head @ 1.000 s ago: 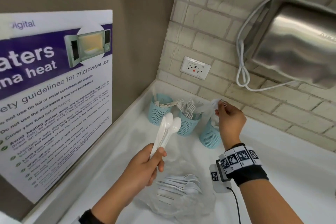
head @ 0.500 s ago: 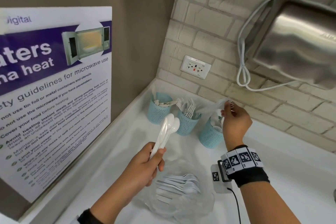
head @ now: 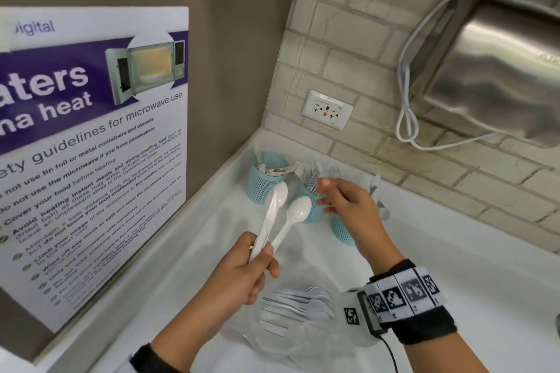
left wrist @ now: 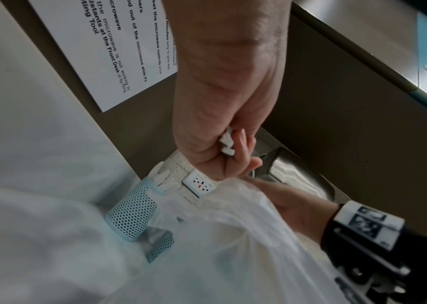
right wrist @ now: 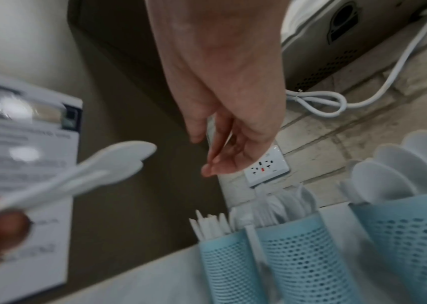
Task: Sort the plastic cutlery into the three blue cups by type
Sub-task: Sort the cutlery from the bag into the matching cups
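Both hands raised, mid-frame in the head view.
Left hand (head: 239, 274) at lower centre, fingers curled round a held bundle, forearm entering from the bottom edge. Right hand (head: 348, 209) at centre, fingers loosely extended leftward, holding nothing; banded wrist at lower right.

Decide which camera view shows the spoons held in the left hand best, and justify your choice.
The head view: the spoons show from bowls down to where the left hand grips their handles. The right wrist view shows them blurred by motion, at the frame's left. The left wrist view shows only their handle ends poking out of the fist.
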### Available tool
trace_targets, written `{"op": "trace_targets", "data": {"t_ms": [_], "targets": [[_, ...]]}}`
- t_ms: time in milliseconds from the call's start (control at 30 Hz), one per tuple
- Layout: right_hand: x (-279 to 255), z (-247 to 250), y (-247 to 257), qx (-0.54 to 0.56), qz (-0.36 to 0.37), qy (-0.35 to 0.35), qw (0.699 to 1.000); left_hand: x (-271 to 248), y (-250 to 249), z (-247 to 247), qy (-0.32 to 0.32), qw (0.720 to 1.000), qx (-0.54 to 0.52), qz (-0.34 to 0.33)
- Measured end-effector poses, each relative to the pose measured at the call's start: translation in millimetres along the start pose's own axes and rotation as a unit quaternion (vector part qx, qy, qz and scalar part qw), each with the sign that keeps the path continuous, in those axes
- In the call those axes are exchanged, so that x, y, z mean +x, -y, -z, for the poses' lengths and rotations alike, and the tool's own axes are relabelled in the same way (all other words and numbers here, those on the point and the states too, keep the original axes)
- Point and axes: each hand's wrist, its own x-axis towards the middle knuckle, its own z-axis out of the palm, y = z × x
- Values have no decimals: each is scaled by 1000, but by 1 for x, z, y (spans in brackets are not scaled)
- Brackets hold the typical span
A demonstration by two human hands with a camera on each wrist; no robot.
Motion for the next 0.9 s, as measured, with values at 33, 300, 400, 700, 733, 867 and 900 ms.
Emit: {"op": "trace_targets", "data": {"t_ms": [33, 300, 400, 700, 733, 867, 900], "targets": [[-9, -3, 7, 15, -18, 57, 998, 0, 1, 0, 3, 1000, 4, -3], [-42, -16, 19, 207, -139, 165, 954, -1, 2, -3, 37, 999, 23, -13], [-46, -14, 21, 240, -162, 166, 943, -4, 0, -4, 84, 996, 27, -4], [-41, 14, 19, 231, -167, 60, 956, 0, 8, -8, 67, 997, 38, -13], [-40, 18, 20, 236, -163, 47, 957, 0, 8, -8, 63, 997, 37, -13], [-35, 36, 22, 271, -132, -2, 953, 2, 8, -9, 56, 997, 43, -24], [-34, 40, 22, 276, -127, -5, 953, 2, 9, -10, 55, 997, 45, -26]]}}
